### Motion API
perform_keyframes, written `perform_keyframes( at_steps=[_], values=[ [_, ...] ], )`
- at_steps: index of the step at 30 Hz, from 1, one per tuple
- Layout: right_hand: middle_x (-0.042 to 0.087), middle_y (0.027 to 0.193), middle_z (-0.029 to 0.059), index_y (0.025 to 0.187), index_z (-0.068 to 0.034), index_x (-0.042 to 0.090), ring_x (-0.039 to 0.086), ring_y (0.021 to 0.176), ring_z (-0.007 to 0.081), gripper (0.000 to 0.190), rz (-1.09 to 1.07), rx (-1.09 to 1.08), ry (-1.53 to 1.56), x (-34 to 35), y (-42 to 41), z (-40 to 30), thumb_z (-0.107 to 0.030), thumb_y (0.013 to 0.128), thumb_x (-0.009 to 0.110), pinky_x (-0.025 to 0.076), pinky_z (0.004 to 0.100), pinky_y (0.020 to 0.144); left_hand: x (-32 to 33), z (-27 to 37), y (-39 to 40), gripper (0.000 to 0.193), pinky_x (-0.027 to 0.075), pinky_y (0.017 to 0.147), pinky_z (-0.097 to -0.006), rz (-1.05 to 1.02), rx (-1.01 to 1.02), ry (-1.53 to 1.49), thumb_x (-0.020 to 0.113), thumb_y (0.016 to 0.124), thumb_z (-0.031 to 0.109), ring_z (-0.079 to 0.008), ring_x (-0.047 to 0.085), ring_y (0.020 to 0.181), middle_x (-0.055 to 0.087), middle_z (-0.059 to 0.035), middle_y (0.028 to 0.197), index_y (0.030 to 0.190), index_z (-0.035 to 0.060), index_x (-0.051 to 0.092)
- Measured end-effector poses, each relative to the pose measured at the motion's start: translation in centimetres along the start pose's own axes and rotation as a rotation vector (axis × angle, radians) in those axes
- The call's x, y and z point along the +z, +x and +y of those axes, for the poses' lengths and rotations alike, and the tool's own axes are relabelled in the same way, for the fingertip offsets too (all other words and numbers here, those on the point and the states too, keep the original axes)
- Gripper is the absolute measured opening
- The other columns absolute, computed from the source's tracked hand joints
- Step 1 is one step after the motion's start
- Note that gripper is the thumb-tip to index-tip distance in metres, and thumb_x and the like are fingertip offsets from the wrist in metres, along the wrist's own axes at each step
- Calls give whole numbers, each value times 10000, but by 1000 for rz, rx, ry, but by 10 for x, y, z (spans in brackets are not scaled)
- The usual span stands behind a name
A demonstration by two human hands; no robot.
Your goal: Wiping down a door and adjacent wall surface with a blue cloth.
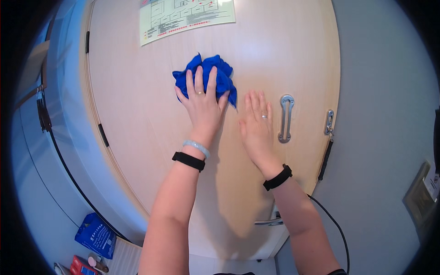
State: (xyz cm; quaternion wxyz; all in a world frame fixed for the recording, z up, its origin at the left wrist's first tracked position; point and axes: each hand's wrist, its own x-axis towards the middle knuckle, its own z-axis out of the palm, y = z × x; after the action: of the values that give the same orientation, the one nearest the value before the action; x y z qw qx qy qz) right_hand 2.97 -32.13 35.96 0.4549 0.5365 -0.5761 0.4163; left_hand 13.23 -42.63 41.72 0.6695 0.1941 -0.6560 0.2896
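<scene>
Under the spread fingers of my left hand (204, 98) a crumpled blue cloth (220, 74) is pressed against a pale wooden door (134, 89). My right hand (257, 127) lies on or just off the same door, holding nothing, its fingers extended and slightly apart. It is just left of a metal door guard (286, 118). Above the cloth, a printed floor plan sign (187, 20) is fixed to the door. Below my right hand, the lever handle (270, 222) is partly covered by my right forearm.
A door chain fitting (329, 122) with a black-sleeved chain (325, 160) sits by the right edge. Hinges (103, 135) line the left edge. A black cable (338, 225) curves at lower right. A blue bag (96, 235) and a red package (82, 266) stand at lower left.
</scene>
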Motion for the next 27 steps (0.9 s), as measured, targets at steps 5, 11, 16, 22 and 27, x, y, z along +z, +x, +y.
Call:
perform_keyframes(
  at_steps=[5,11,16,22,27],
  values=[
    [277,1529,141,1445,12,306,194,1443,312,673,10,17,12,2,0,-4,-97,850,601,166,483,1162,-6,-8,-15,687,135,1069,-661,-50,2,3,702,806,331,-346,236,1398,322,-114,1490,1412,176,418],
    [290,1521,155,1443,13,308,199,1441,319,672,8,19,21,-1,1,-6,-86,847,602,166,493,1158,-7,-15,23,658,161,1054,-654,13,-3,25,682,831,320,-344,267,1376,350,-118,1464,1413,170,414],
    [291,1517,167,1443,14,308,203,1439,321,663,29,50,12,-2,2,-15,-85,855,597,163,493,1158,2,-33,82,613,181,1032,-667,113,-8,43,655,858,340,-342,300,1358,382,-116,1447,1406,194,422],
    [284,1515,180,1440,27,306,203,1438,326,652,60,4,125,1,15,-48,-88,867,593,165,498,1156,4,-43,80,628,195,1028,-675,102,16,32,666,841,361,-341,305,1354,396,-96,1433,1402,210,428],
    [285,1512,189,1439,35,304,205,1435,338,653,83,-16,222,23,23,-76,-90,868,595,167,507,1152,-13,-57,34,657,183,1036,-671,37,37,-34,688,821,320,-352,295,1357,379,-106,1439,1408,191,425]
  ],
)
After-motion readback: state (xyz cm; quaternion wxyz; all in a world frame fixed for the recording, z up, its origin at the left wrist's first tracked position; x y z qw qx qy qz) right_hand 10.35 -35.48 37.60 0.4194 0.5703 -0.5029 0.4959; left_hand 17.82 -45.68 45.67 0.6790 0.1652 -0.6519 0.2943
